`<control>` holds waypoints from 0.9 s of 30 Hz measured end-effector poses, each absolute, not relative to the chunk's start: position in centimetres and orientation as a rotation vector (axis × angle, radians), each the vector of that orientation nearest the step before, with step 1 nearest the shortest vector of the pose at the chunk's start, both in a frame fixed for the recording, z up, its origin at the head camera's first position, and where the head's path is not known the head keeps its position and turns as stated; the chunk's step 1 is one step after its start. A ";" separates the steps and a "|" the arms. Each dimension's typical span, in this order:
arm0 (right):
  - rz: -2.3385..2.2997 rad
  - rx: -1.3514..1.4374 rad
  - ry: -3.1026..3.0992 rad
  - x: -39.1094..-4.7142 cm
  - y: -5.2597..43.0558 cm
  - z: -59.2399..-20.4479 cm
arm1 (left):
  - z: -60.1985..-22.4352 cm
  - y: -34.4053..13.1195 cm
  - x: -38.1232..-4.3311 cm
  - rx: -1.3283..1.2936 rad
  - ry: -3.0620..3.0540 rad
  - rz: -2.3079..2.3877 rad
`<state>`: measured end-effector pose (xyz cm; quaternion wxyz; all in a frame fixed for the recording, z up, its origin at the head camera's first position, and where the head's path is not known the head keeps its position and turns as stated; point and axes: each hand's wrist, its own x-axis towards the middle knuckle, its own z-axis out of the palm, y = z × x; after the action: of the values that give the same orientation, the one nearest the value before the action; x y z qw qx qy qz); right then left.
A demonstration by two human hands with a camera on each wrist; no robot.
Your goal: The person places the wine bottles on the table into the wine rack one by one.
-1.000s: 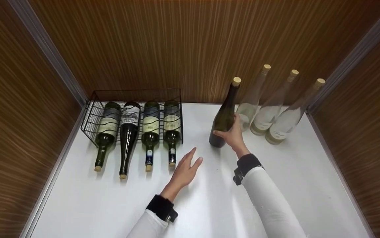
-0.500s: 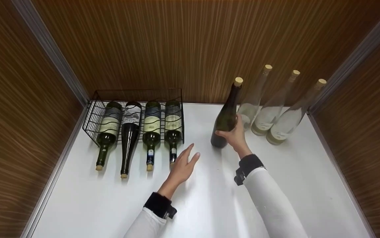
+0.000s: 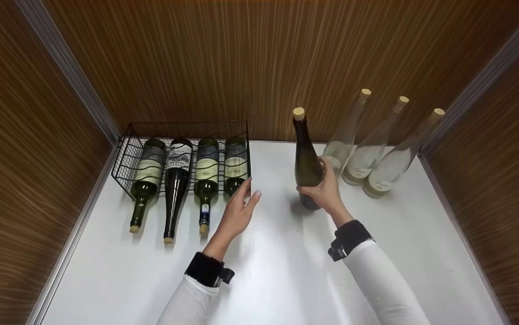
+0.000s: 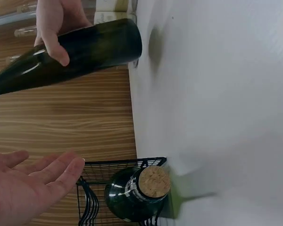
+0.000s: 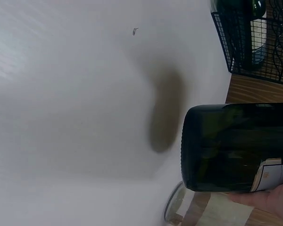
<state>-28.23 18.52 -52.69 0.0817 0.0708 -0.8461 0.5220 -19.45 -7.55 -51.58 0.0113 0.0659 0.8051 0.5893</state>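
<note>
Head view: left grip (image 3: 235, 215) hides neck of rightmost racked bottle (image 3: 235, 162). Wrist views: held bottle (image 4: 101, 44) cut off by edge.

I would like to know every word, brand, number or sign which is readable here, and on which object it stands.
None can be read with certainty.
Held bottle, in the right hand: part of its label shows, no readable word.
Second bottle from left in the wire rack: printing and a picture, too blurred.
Other racked bottles: labels too small and blurred.
Clear bottles: script on two of them, too small.
</note>
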 end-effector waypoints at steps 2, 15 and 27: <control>1.523 0.238 -2.526 -27.9 18.6 -52.7 | -51.2 -7.9 -19.7 0.192 2.491 1.875; 1.261 0.357 -2.678 -26.1 18.7 -52.8 | -49.6 -9.5 -20.5 0.129 2.515 1.992; 0.891 0.472 -2.778 -24.5 18.7 -53.4 | -48.7 -10.5 -21.1 0.138 2.610 1.999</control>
<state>-24.55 18.73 -53.41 0.0932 0.1589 -0.9359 0.3001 -21.12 -10.47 -48.71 -0.0743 0.0418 0.7911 0.6057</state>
